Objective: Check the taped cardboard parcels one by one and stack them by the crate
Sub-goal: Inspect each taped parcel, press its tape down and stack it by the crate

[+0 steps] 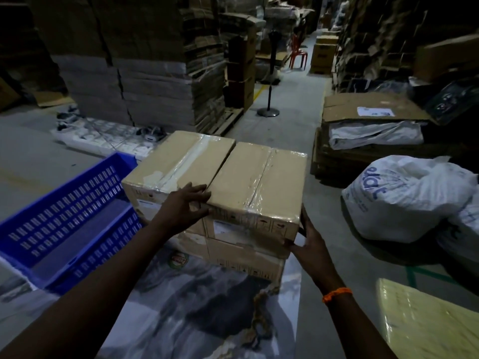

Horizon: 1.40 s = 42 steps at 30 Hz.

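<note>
Topside, left parcel (pixel 178 161) and right parcel (pixel 256 177) sat touching on the stack (pixel 246 263), beside the crate (pixel 64 211). Left hand (pixel 186 206) lay spread, fingers straight, over their near seam; right hand (pixel 312 244) pressed flat against right parcel's near right corner.

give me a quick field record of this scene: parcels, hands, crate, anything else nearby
top layer: left parcel and right parcel, both taped, side by side with a narrow gap
underneath: lower parcels carrying them
crate: blue crate, beside the stack on its left
left hand: rests on the left parcel's near top edge, at the gap
right hand: fingers against the right parcel's near right corner
nearby: white sacks on the floor, right of the stack
</note>
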Available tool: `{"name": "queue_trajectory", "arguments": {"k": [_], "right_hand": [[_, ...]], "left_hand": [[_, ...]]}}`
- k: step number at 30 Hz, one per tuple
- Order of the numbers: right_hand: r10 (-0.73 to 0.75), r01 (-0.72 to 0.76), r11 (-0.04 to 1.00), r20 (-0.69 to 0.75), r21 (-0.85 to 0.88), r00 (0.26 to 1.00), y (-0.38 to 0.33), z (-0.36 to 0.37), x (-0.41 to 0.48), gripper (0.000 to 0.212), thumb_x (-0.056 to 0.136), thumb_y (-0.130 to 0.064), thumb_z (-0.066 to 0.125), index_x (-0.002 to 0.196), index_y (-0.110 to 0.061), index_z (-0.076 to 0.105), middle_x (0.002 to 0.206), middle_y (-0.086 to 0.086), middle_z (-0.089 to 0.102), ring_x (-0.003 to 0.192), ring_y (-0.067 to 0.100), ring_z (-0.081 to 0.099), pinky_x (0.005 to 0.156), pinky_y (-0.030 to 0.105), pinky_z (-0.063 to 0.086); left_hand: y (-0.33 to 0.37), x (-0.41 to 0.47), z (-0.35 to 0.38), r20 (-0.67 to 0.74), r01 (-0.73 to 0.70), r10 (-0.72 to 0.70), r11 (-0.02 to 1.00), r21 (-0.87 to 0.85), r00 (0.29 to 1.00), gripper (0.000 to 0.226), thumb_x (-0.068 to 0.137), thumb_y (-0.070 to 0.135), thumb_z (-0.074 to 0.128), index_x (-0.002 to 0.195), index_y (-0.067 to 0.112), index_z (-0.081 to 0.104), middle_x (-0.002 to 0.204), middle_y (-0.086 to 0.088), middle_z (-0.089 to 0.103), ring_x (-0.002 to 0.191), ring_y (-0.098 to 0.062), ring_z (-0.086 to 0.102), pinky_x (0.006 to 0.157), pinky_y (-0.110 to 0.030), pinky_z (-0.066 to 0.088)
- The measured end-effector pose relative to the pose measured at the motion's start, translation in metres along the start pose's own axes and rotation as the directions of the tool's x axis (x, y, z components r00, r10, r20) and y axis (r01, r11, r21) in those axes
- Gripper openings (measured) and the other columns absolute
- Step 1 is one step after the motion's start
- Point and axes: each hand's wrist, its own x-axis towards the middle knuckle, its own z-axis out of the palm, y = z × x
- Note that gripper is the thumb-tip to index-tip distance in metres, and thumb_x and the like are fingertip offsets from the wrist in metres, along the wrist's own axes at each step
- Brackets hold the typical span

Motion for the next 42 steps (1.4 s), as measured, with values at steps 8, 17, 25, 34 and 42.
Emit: {"name": "queue_trajectory", "arguments": {"k": [8, 17, 25, 34, 42], "right_hand": [[-0.012, 0.007, 0.986, -0.028, -0.168, 1.0, 0.016, 0.024, -0.024, 0.078, 0.096, -0.027, 0.073, 0.154, -0.042, 0.021, 0.142, -0.001, 0.06, 0.125, 0.022, 0.06, 0.096, 0.024, 0.051], [0.145, -0.122, 0.857, 0.007, -0.501, 0.989, 0.048, 0.025, -0.107, 0.091, 0.103, -0.037, 0.06, 0.163, -0.014, -0.005, 0.172, 0.012, 0.008, 0.159, 0.031, 0.009, 0.123, 0.043, 0.021], [0.195, -0.313, 0.772, -0.263, -0.553, 0.945, 0.048, -0.042, -0.209, 0.081, 0.101, -0.036, 0.061, 0.164, -0.013, 0.015, 0.165, 0.018, 0.025, 0.152, 0.035, 0.025, 0.12, 0.038, 0.024], [0.048, -0.449, 0.781, -0.675, -0.434, 0.736, 0.071, -0.15, -0.343, 0.061, 0.095, -0.023, 0.062, 0.153, -0.016, 0.044, 0.153, 0.016, 0.045, 0.141, 0.035, 0.042, 0.115, 0.048, 0.042], [-0.248, -0.44, 0.816, -0.914, -0.376, 0.321, 0.061, -0.314, -0.399, 0.038, 0.097, -0.03, 0.058, 0.132, -0.016, 0.061, 0.146, 0.011, 0.047, 0.135, 0.021, 0.04, 0.107, 0.038, 0.037]], "left_hand": [[0.002, 0.002, 0.006, 0.03, -0.024, 0.02, 0.988, 0.154, 0.999, 0.053, 0.089, 0.026, 0.077, 0.139, 0.014, 0.062, 0.154, -0.009, 0.047, 0.144, -0.034, 0.04, 0.113, -0.044, 0.038], [0.024, -0.065, 0.073, 0.017, -0.256, 0.267, 0.9, 0.352, 0.964, 0.074, 0.087, 0.036, 0.061, 0.152, 0.008, 0.039, 0.158, -0.023, 0.034, 0.141, -0.046, 0.037, 0.108, -0.062, 0.038], [0.091, -0.113, 0.157, 0.306, -0.514, 0.473, 0.855, 0.068, 0.826, 0.049, 0.082, 0.027, 0.074, 0.127, 0.01, 0.064, 0.134, -0.019, 0.06, 0.118, -0.043, 0.06, 0.091, -0.05, 0.054], [0.263, -0.143, 0.252, 0.398, -0.651, 0.67, 0.731, -0.207, 0.626, 0.043, 0.092, 0.04, 0.057, 0.129, 0.021, 0.065, 0.136, -0.006, 0.061, 0.128, -0.027, 0.054, 0.1, -0.037, 0.05], [0.464, -0.14, 0.313, 0.309, -0.616, 0.72, 0.692, -0.375, 0.621, 0.041, 0.099, 0.045, 0.059, 0.136, 0.027, 0.058, 0.132, 0.007, 0.061, 0.12, -0.016, 0.056, 0.092, -0.021, 0.04]]}}
